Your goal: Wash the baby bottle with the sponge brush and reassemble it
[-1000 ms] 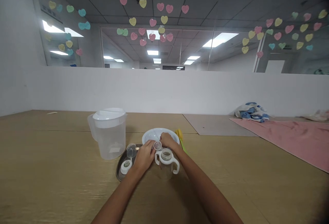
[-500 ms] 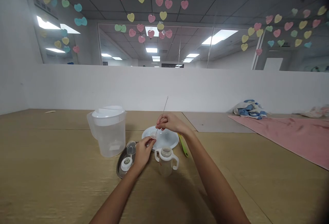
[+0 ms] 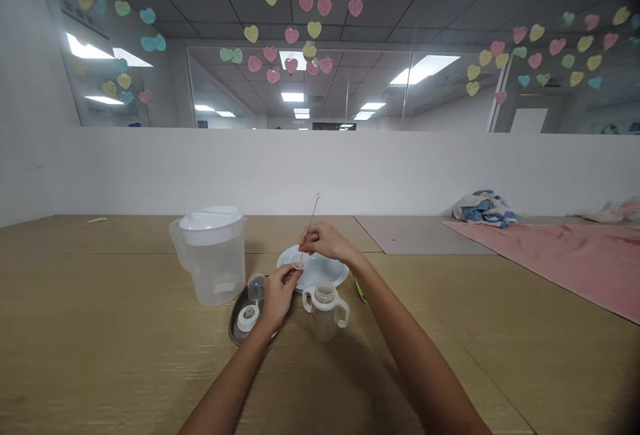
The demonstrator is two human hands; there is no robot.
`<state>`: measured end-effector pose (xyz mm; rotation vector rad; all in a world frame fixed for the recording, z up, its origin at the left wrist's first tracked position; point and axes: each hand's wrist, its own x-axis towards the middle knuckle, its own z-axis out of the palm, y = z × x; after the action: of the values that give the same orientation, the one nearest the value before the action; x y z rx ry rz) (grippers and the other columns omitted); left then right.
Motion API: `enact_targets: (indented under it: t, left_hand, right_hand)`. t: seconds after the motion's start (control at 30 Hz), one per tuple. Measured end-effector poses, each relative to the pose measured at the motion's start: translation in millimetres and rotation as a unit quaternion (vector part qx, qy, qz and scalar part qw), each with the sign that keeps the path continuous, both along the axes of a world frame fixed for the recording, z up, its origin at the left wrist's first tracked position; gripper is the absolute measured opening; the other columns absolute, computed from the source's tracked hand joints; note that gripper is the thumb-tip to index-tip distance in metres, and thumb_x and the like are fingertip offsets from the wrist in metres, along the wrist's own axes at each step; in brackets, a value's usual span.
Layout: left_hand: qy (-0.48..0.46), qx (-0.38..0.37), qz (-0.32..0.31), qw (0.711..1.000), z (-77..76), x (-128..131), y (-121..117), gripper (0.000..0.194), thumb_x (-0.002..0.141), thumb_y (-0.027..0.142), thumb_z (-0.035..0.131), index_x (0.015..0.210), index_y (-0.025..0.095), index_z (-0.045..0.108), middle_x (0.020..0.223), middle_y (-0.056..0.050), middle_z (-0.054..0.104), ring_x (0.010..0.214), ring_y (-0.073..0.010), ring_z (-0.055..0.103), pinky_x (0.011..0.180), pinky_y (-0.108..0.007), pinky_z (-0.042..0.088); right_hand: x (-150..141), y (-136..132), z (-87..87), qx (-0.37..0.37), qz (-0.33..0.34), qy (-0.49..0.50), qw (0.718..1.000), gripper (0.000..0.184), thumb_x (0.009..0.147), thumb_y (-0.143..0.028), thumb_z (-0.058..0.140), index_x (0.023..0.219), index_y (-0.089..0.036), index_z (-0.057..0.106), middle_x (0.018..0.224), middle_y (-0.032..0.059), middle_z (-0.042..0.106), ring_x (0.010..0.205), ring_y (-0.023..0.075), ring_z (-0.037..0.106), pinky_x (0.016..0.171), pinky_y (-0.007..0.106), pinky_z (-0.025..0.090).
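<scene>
My left hand [image 3: 281, 292] pinches a small translucent round piece [image 3: 297, 265] above the near left rim of a white bowl [image 3: 337, 278]. In the fingers of my right hand [image 3: 325, 240] is a thin wire rod [image 3: 314, 210] with a small loop at its top. Its lower end reaches down to the translucent piece; whether it goes inside is too small to tell. A clear bottle [image 3: 324, 325] with two white handles stands uncapped between my forearms. Left of my left hand, a metal tray [image 3: 235, 334] holds a white ring lid [image 3: 249, 318] and a clear cap [image 3: 257, 286].
A translucent pitcher [image 3: 217, 272] with a white lid stands left of the tray. Something with a green handle [image 3: 359, 292] lies partly behind my right forearm. At the right are a pink cloth [image 3: 560, 255] and a crumpled blue-and-white cloth [image 3: 484, 210]. A white wall [image 3: 320, 168] closes off the back.
My right hand has shifted slightly left and down, and the wire rod's looped top has dropped a little with it. My left hand keeps its pinch on the small piece.
</scene>
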<state>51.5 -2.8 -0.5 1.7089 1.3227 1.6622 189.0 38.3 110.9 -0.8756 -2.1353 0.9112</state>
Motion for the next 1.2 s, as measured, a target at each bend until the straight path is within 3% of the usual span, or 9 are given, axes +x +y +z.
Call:
enact_targets:
  t: [0.23,0.33,0.4,0.5,0.57,0.67,0.8,0.97,1.2]
  left_hand:
    - [0.009,0.004,0.013,1.0,-4.6,-1,4,0.023,0.073,0.034,0.056,0.081,0.016,0.068,0.082,-0.006,0.07,0.073,-0.0172,0.061,0.07,-0.029,0.047]
    - [0.014,0.012,0.011,1.0,-4.9,-1,4,0.023,0.073,0.035,0.056,0.081,0.016,0.068,0.083,-0.006,0.07,0.074,-0.0177,0.062,0.071,-0.03,0.047]
    - [0.018,0.016,0.011,1.0,-4.0,-1,4,0.024,0.074,0.034,0.056,0.082,0.015,0.068,0.083,-0.006,0.07,0.073,-0.0177,0.061,0.07,-0.029,0.047]
    - [0.023,0.019,0.007,1.0,-2.4,-1,2,0.022,0.075,0.032,0.055,0.083,0.016,0.068,0.082,-0.006,0.069,0.073,-0.0171,0.061,0.069,-0.028,0.046]
    - [0.027,0.021,0.004,0.999,-2.2,-1,2,0.021,0.075,0.031,0.055,0.082,0.016,0.068,0.083,-0.005,0.069,0.073,-0.0168,0.061,0.069,-0.028,0.046]
    - [0.029,0.021,0.005,0.999,-4.0,-1,4,0.021,0.075,0.031,0.056,0.083,0.016,0.068,0.082,-0.006,0.069,0.073,-0.0168,0.06,0.07,-0.028,0.046]
    - [0.029,0.018,0.004,0.999,-5.9,-2,6,0.023,0.075,0.031,0.055,0.085,0.015,0.068,0.084,-0.006,0.069,0.075,-0.0172,0.06,0.071,-0.029,0.045]
    - [0.028,0.021,0.003,0.999,-2.7,-1,3,0.02,0.074,0.03,0.056,0.081,0.016,0.068,0.08,-0.005,0.069,0.07,-0.0161,0.059,0.067,-0.027,0.045]
    - [0.037,0.019,0.007,0.999,-2.3,-1,2,0.02,0.074,0.03,0.055,0.079,0.015,0.067,0.077,-0.005,0.068,0.069,-0.0159,0.058,0.065,-0.026,0.043]
  right_hand:
    - [-11,-9,-2.2,0.053,-0.031,-0.089,0.994,0.018,0.063,-0.001,0.05,0.066,-0.014,0.061,0.06,0.0003,0.062,0.06,0.0115,0.057,0.056,0.02,0.042]
    - [-12,-9,-2.9,0.066,-0.048,-0.117,0.99,0.013,0.065,-0.004,0.055,0.069,-0.013,0.064,0.064,0.0017,0.063,0.065,0.0134,0.058,0.062,0.023,0.042]
    - [-10,-11,-0.3,0.042,-0.023,-0.095,0.994,0.008,0.071,-0.019,0.062,0.075,-0.014,0.065,0.073,0.0035,0.065,0.073,0.0154,0.058,0.067,0.026,0.043]
    - [-6,-20,8.4,-0.037,0.049,0.019,0.998,0.043,0.08,-0.056,0.047,0.085,-0.017,0.064,0.095,0.0068,0.064,0.091,0.0184,0.055,0.078,0.03,0.042]
    - [-5,-28,15.1,-0.08,0.093,0.093,0.988,0.059,0.082,-0.067,0.03,0.078,-0.017,0.061,0.101,0.0081,0.062,0.099,0.0193,0.052,0.084,0.032,0.039]
    - [-6,-35,21.1,-0.11,0.138,0.125,0.976,0.061,0.08,-0.07,0.026,0.062,-0.017,0.05,0.094,0.008,0.061,0.097,0.0198,0.051,0.087,0.034,0.036]
    - [-6,-34,20.9,-0.149,0.164,0.133,0.966,0.065,0.077,-0.075,0.018,0.059,-0.018,0.044,0.089,0.0078,0.057,0.093,0.0203,0.05,0.085,0.036,0.035]
    - [-4,-34,20.9,-0.155,0.154,0.135,0.966,0.058,0.077,-0.071,0.032,0.059,-0.018,0.042,0.103,0.0078,0.055,0.109,0.0225,0.042,0.093,0.037,0.028]
    - [5,-37,24.9,-0.262,0.169,0.143,0.939,0.054,0.081,-0.064,0.033,0.065,-0.016,0.052,0.119,0.0087,0.052,0.116,0.0255,0.036,0.094,0.042,0.021]
